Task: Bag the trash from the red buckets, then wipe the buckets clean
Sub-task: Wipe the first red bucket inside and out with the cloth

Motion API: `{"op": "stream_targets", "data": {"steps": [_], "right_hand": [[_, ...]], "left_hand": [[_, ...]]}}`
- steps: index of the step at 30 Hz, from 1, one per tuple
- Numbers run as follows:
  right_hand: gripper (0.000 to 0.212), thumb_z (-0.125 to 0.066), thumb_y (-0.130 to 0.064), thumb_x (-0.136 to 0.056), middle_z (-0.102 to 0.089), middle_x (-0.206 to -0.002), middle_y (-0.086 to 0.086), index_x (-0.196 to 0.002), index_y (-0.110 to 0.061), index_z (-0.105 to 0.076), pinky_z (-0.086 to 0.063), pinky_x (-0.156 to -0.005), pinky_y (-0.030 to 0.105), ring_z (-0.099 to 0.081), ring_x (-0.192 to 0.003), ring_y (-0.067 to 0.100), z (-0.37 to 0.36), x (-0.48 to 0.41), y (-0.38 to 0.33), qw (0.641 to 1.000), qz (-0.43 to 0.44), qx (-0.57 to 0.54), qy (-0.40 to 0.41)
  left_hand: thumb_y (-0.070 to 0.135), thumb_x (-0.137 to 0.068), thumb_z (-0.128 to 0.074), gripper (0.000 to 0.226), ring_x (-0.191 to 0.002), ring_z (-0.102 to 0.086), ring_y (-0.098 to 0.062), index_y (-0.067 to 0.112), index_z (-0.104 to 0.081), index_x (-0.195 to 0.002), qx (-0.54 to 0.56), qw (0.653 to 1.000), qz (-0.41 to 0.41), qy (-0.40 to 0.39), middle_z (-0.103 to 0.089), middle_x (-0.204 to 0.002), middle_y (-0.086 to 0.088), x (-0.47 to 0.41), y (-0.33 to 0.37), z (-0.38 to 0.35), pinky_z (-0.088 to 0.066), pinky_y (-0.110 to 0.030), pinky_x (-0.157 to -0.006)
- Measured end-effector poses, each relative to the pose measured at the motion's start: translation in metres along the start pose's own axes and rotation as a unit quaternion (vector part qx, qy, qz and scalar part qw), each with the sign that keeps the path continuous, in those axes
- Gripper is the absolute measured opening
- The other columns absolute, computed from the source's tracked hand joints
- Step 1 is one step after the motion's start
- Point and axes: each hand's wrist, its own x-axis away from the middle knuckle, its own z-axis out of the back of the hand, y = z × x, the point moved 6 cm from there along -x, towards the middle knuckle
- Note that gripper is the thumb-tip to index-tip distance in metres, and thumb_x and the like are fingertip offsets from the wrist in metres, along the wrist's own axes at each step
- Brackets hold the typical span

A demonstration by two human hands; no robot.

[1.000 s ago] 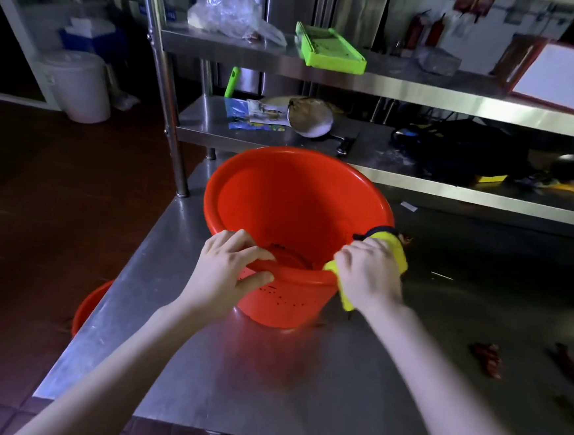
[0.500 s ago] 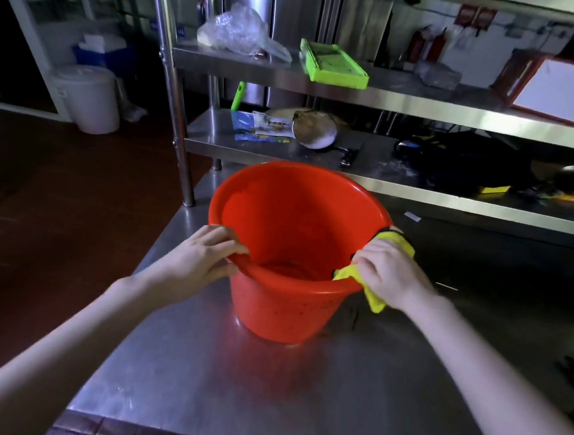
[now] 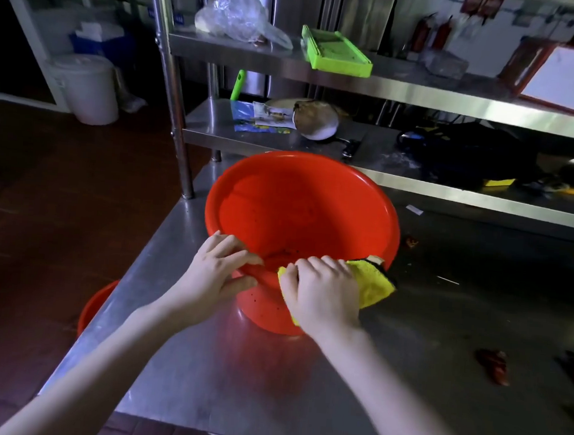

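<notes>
A red bucket (image 3: 299, 211) stands on the steel table (image 3: 265, 387), tilted toward me, with dark specks inside and on its outer wall. My left hand (image 3: 216, 273) grips the near rim, fingers over the edge and thumb on the outside. Right beside it, my right hand (image 3: 324, 292) holds a yellow cloth (image 3: 375, 282) pressed over the near rim and outer wall. A second red bucket (image 3: 95, 305) peeks out on the floor beside the table's left edge.
Reddish scraps (image 3: 493, 365) lie on the table at the right. A two-level steel rack (image 3: 392, 88) rises behind the bucket, holding a clear plastic bag (image 3: 236, 16), a green tray (image 3: 336, 53) and dark items. A white lidded bin (image 3: 86, 88) stands far left on the floor.
My right hand with the cloth has slid along the rim from the bucket's right side to the near side, close to my left hand. The bucket tilts more toward me.
</notes>
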Motion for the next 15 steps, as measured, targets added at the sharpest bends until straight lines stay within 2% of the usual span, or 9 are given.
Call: {"op": "stream_targets", "data": {"steps": [2, 4, 6, 8, 10, 13, 15], "right_hand": [[0.031, -0.047, -0.025, -0.081, -0.058, -0.052, 0.003, -0.053, -0.016, -0.058, -0.043, -0.054, 0.033, -0.057, -0.053, 0.028, 0.005, -0.004, 0.020, 0.997, 0.068, -0.022, -0.011], [0.032, -0.041, -0.025, -0.080, -0.060, -0.055, 0.004, -0.056, -0.014, -0.059, -0.044, -0.058, 0.034, -0.059, -0.057, 0.029, 0.006, -0.012, 0.056, 0.992, 0.108, -0.032, -0.060], [0.038, -0.036, -0.026, -0.083, -0.064, -0.064, 0.006, -0.064, -0.009, -0.063, -0.046, -0.070, 0.037, -0.060, -0.070, 0.030, 0.003, -0.023, 0.099, 0.987, 0.090, -0.044, -0.128], [0.046, -0.030, -0.029, -0.086, -0.066, -0.075, 0.006, -0.072, -0.006, -0.067, -0.045, -0.083, 0.038, -0.058, -0.083, 0.029, -0.001, -0.025, 0.127, 0.986, 0.050, -0.047, -0.149], [0.047, -0.028, -0.028, -0.086, -0.064, -0.072, 0.007, -0.069, -0.006, -0.065, -0.044, -0.082, 0.037, -0.056, -0.080, 0.030, 0.000, -0.018, 0.127, 0.994, 0.016, -0.040, -0.103], [0.036, -0.037, -0.023, -0.084, -0.059, -0.059, 0.005, -0.057, -0.012, -0.059, -0.043, -0.068, 0.038, -0.055, -0.063, 0.029, 0.004, 0.000, 0.081, 1.000, -0.006, -0.013, -0.007], [0.035, -0.043, -0.026, -0.087, -0.061, -0.059, 0.003, -0.058, -0.016, -0.059, -0.043, -0.063, 0.038, -0.057, -0.062, 0.029, 0.004, 0.009, 0.042, 0.999, -0.031, -0.001, 0.008]], "left_hand": [[0.039, -0.089, -0.059, 0.032, -0.097, -0.051, -0.025, 0.015, -0.071, -0.107, 0.017, 1.000, 0.021, -0.003, -0.055, -0.098, 0.000, 0.004, -0.001, 0.001, -0.028, -0.055, -0.108], [0.039, -0.088, -0.058, 0.034, -0.098, -0.049, -0.022, 0.015, -0.071, -0.108, 0.021, 1.000, 0.023, 0.002, -0.054, -0.098, 0.002, 0.004, 0.003, 0.000, -0.026, -0.058, -0.109], [0.043, -0.089, -0.052, 0.039, -0.098, -0.049, -0.021, 0.015, -0.071, -0.107, 0.014, 1.000, 0.016, 0.008, -0.056, -0.098, 0.001, 0.001, 0.010, -0.002, -0.028, -0.058, -0.109], [0.045, -0.090, -0.050, 0.040, -0.101, -0.051, -0.022, 0.016, -0.071, -0.107, -0.006, 1.000, 0.012, 0.024, -0.058, -0.098, 0.000, 0.000, 0.015, -0.004, -0.027, -0.053, -0.111], [0.047, -0.090, -0.050, 0.039, -0.102, -0.051, -0.021, 0.019, -0.071, -0.107, -0.030, 0.999, 0.008, 0.037, -0.058, -0.098, 0.002, 0.001, 0.014, -0.006, -0.030, -0.049, -0.109], [0.049, -0.089, -0.050, 0.039, -0.100, -0.052, -0.020, 0.022, -0.071, -0.105, -0.036, 0.999, 0.013, 0.038, -0.058, -0.098, 0.004, 0.000, 0.012, -0.008, -0.037, -0.050, -0.103], [0.051, -0.089, -0.050, 0.038, -0.098, -0.052, -0.020, 0.024, -0.072, -0.104, -0.051, 0.998, 0.009, 0.041, -0.058, -0.097, 0.004, -0.002, 0.017, -0.009, -0.034, -0.043, -0.102]]}}
